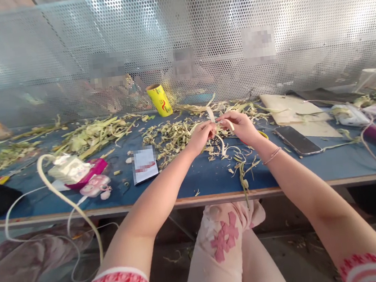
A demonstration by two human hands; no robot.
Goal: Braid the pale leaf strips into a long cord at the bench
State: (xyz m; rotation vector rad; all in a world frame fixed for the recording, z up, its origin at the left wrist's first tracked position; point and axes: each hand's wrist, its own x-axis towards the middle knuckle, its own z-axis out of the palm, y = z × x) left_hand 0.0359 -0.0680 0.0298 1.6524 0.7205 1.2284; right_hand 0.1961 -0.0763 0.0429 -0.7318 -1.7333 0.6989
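Strip [210, 114], pale — pinched grip of left hand [203, 135] and right hand [239, 125] on it — over leafy scraps [173, 137]

A big shiny metal screen [214, 15] full of little round holes stands up past the fingers [212, 127] — bright light shines on it. Below the fingers is a long blue surface [193, 185] with a thin, pale front edge. Under that — nearer than the fingers — the floor [165, 270] looks dark.
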